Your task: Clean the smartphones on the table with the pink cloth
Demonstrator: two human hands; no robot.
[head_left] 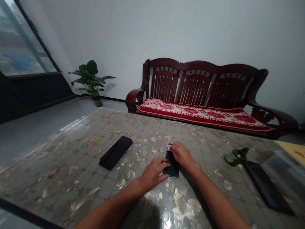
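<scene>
Black rectangular phone point(173, 166), flat on the patterned grey worktop point(143, 130) between the loosely spread left hand point(153, 172) and the right hand point(183, 154) pinching a small pink-and-white piece point(169, 147), is best steadied by the left while the piece is pressed lightly.

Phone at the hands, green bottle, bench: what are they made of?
Phone: likely glass front; smooth, dark, faintly glossy.
Green bottle: plastic or glass, can't tell; the body looks translucent and shiny. Its dark top is probably plastic.
Bench: looks like varnished wood; deep red-brown, carved slats, glossy highlights along the curved arms.
</scene>
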